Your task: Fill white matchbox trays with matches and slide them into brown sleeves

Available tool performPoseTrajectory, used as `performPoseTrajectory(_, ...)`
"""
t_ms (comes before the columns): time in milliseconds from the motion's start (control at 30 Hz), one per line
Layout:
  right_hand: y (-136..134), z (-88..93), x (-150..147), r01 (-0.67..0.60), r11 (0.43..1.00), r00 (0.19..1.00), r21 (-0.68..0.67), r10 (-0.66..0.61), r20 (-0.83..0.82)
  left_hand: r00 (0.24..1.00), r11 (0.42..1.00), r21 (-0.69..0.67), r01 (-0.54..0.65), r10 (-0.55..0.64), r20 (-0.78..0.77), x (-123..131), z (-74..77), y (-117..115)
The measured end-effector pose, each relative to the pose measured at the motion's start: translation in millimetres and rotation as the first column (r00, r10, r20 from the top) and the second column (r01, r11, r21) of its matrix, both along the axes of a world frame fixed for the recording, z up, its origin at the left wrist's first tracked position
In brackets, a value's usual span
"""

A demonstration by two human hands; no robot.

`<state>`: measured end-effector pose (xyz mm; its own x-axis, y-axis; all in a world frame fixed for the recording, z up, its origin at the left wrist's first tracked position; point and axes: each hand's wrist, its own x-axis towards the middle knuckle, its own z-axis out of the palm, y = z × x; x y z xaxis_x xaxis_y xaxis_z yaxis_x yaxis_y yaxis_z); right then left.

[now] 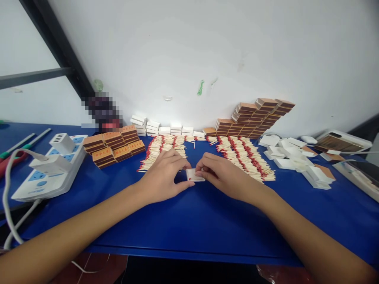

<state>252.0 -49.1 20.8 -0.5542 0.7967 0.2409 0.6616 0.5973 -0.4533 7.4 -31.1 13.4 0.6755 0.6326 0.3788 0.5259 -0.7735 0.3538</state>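
Note:
A small white matchbox tray lies low over the blue table between my two hands. My left hand is closed on the tray's left end, the thumb at its near corner and the fingers at its far side. One red match head shows inside, near the left thumb. My right hand has its fingertips pinched together at the tray's right part; what lies between them is hidden. Loose red-headed matches form a left pile and a right pile just beyond the hands. A single match stands out between the piles.
Brown matchboxes stand in a left stack and a taller right stack by the wall. White trays line the back, and more trays lie heaped at right. A power strip with cables occupies the left side of the table.

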Motion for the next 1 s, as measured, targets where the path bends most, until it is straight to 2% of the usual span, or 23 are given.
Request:
performPoseTrajectory(100,5,-0.5,-1,0.059,0.998,0.993,0.012,-0.058,-0.101,0.999,0.999,-0.037,0.020,-0.018,0.042,-7,0.5,-23)
performPoseTrajectory(200,10,-8.2,-11,0.117,0.993,0.981,0.017,-0.113,-0.158,0.988,0.987,-0.098,0.124,-0.114,0.101,-9,-3.0,-47)
performPoseTrajectory(333,9,-18.5,-39,0.028,0.999,0.982,-0.019,-0.031,-0.184,0.977,0.981,-0.089,0.174,-0.161,0.138,-4,-16.0,-67)
performPoseTrajectory(500,14,-27.7,-75,-0.132,0.991,0.978,-0.011,0.128,-0.166,0.959,0.977,-0.009,0.214,-0.208,0.195,-1,-30.7,-69)
performPoseTrajectory(633,27,-38.6,-88,-0.206,0.978,0.970,0.026,0.207,-0.125,0.943,0.963,0.009,0.268,-0.264,0.204,-5,-30.3,-67)
performPoseTrajectory(800,31,-43.0,-93,-0.192,0.980,0.980,0.056,0.194,-0.034,0.925,0.949,0.025,0.314,-0.312,0.219,-2,-27.3,-68)
performPoseTrajectory(1000,23,-30.7,-87,-0.149,0.988,0.982,0.044,0.143,0.120,0.918,0.943,0.019,0.333,-0.329,0.224,2,-29.5,-67)
